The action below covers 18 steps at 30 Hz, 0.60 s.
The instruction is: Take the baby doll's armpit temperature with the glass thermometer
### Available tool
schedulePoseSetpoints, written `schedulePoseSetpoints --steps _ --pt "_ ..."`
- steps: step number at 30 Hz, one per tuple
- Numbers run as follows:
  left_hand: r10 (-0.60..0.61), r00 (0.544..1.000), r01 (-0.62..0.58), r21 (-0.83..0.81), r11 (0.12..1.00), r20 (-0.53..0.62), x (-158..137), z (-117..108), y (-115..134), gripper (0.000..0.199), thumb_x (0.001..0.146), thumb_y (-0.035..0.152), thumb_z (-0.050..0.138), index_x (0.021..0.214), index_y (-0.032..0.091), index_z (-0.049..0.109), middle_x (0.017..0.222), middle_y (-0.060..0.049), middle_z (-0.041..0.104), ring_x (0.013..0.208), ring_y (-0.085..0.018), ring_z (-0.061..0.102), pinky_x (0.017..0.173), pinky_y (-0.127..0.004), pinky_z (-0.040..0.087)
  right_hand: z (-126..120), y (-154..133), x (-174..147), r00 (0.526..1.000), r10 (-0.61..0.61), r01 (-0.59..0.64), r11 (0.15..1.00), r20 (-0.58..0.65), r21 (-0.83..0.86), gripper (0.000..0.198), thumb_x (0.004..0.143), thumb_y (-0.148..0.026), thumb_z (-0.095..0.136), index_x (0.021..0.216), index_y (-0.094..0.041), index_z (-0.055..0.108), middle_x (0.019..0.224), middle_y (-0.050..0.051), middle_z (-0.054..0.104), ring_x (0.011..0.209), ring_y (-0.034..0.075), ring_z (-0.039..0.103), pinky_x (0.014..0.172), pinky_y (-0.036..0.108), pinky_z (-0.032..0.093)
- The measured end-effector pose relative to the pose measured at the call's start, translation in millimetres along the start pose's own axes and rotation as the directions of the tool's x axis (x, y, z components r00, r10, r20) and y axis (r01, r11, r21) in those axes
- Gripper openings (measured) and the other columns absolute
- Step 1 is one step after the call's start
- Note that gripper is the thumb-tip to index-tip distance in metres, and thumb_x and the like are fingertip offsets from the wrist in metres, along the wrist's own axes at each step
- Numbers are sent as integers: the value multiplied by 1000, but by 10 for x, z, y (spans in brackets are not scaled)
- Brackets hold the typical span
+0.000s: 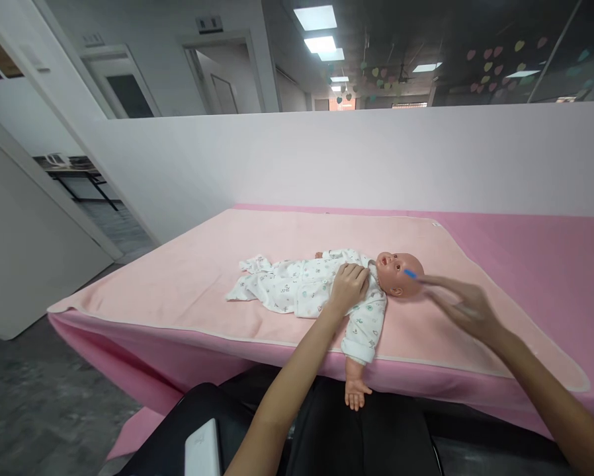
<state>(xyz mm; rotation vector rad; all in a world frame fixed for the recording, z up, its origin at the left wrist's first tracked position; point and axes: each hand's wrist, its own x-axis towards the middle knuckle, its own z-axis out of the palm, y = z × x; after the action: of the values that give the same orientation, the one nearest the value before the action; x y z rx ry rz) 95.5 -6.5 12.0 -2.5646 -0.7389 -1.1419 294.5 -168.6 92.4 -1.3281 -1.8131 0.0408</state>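
Observation:
A baby doll (399,268) in a white printed outfit (287,285) lies on its back, head to the right. One of its arms (354,383) hangs over the near table edge. My left hand (349,285) rests on the doll's chest near the collar, its fingers bent and closed against the outfit; the fingertips are partly hidden. My right hand (460,304), smeared by motion, is at the right of the doll's head. From its fingers a small blue-tipped tool (410,273) points at the side of the head; its kind is too blurred to tell.
A peach mat (188,264) lies over a pink cloth (540,264) on the table. Behind stands a white low wall (327,162) with glass above. A white flat device (202,449) lies on my lap. A door (24,251) is at the left.

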Motion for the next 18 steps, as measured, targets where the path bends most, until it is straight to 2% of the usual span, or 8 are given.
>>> schedulePoseSetpoints --steps 2,4,6,8,10,11,15,18 --pt "25 1000 -25 7 1000 2 -6 19 0 20 86 18 40 94 18 58 88 -6 63 86 -18 55 82 -35 38 -216 -159 47 965 83 -49 989 -250 140 38 90 -42 30 112 -27 57 94 9 68 86 27 65 72 46 52" --pt "28 1000 -28 5 1000 -2 -9 27 -2 20 86 18 40 96 19 57 90 -6 62 87 -18 55 82 -36 38 -234 -311 48 954 115 -48 970 -278 239 59 91 -42 5 112 -24 58 81 15 68 72 25 66 61 45 51" --pt "20 1000 -20 3 1000 -10 -7 20 -3 21 85 18 40 98 19 57 92 -6 62 89 -18 54 84 -36 38 -41 -445 23 1000 28 -30 981 15 193 64 91 -42 4 96 -23 65 61 10 64 54 20 62 53 38 50" --pt "1 1000 -1 -3 1000 -12 1 1 0 22 85 19 41 101 19 56 97 -6 62 92 -19 54 85 -36 38 222 -536 -2 931 -63 68 998 359 -1 51 91 -45 21 78 -24 66 59 5 64 56 17 62 54 32 51" --pt "-24 1000 24 -5 1000 -4 12 -20 7 23 84 19 43 104 19 55 102 -6 61 94 -19 53 86 -37 37 373 -572 -10 891 -96 116 993 444 -17 46 87 -45 35 60 -21 63 50 4 60 48 15 58 49 28 49" --pt "-38 999 38 -4 999 2 17 -30 11 24 83 19 43 105 19 54 104 -6 60 95 -19 52 87 -37 37 377 -571 -7 873 -90 92 996 480 19 43 88 -42 36 62 -20 63 53 3 61 50 14 58 50 26 49" --pt "-72 997 72 8 997 24 31 -53 26 24 84 21 43 105 19 54 106 -7 59 96 -20 52 87 -37 37 166 -477 -3 977 19 -60 981 212 186 45 93 -36 24 81 -19 65 60 4 65 53 14 61 47 24 49" --pt "-62 997 62 7 998 36 32 -57 26 18 84 20 43 97 19 55 101 -6 60 94 -19 52 86 -37 37 175 -365 -24 989 42 -54 995 144 80 52 92 -40 22 81 -15 67 50 3 61 44 13 58 40 22 46"
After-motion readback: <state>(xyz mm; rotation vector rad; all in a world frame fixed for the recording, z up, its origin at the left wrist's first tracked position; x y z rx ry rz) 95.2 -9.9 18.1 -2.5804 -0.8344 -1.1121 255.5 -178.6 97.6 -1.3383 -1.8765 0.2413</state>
